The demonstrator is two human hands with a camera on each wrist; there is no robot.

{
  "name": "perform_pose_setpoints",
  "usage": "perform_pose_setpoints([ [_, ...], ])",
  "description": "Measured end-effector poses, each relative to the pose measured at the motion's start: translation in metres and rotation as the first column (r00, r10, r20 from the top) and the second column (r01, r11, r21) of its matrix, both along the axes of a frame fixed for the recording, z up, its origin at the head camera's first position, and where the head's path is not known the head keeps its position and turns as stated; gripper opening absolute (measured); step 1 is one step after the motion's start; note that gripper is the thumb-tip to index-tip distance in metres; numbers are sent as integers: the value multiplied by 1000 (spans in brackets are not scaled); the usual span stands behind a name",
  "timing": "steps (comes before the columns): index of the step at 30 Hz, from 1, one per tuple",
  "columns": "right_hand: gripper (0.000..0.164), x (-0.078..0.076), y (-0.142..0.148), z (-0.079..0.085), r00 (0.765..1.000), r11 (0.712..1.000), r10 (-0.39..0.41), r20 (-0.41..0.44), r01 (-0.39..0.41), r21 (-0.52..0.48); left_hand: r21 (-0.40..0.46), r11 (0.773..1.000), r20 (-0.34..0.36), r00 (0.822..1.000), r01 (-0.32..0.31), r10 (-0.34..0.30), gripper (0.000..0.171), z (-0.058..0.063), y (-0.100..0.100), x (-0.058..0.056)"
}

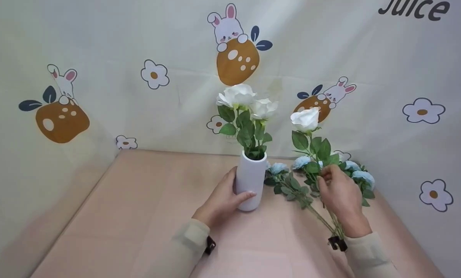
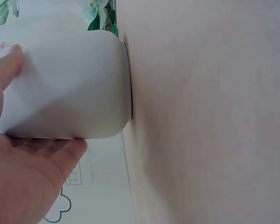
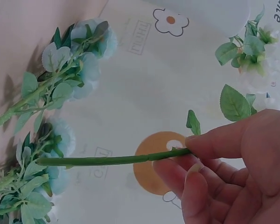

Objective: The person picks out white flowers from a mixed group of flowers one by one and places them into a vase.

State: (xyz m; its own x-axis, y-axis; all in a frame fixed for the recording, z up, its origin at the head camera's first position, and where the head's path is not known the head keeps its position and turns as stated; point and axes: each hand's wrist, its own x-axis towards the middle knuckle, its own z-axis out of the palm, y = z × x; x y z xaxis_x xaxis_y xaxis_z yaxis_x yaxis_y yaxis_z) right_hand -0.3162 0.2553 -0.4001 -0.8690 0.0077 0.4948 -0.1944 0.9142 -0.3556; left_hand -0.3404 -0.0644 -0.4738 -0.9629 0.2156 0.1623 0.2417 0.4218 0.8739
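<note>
Right of the white vase, the single white rose points bloom-up, its long axis near upright, leaning slightly towards the vase. Your right hand pinches its stem between thumb and fingers. Your left hand grips the upright vase from its left, thumb across the front; the vase hides most of those fingers from the head view. The vase wall conceals the lower stems of the two roses inside.

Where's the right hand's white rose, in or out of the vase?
Out: the right hand pinches its stem apart from the vase.
</note>
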Motion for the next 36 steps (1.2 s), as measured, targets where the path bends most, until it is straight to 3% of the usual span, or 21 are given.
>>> perform_pose_setpoints([
  [11,19,9,-8,9,999,999,34,-34,-35,-30,-5,1000,-22,1000,8,-8,102,-1,0,-1],
  [20,15,14,-15,13,990,997,52,-134,-59,-49,-13,1000,-19,1000,1,-2,102,0,0,-1],
  [28,17,19,-22,21,992,994,60,-115,-70,-80,-8,1000,-6,1000,-6,6,103,0,-1,-1],
  [36,18,18,-30,30,986,989,74,-148,-92,-117,-3,1000,21,1000,-12,12,104,1,1,1],
])
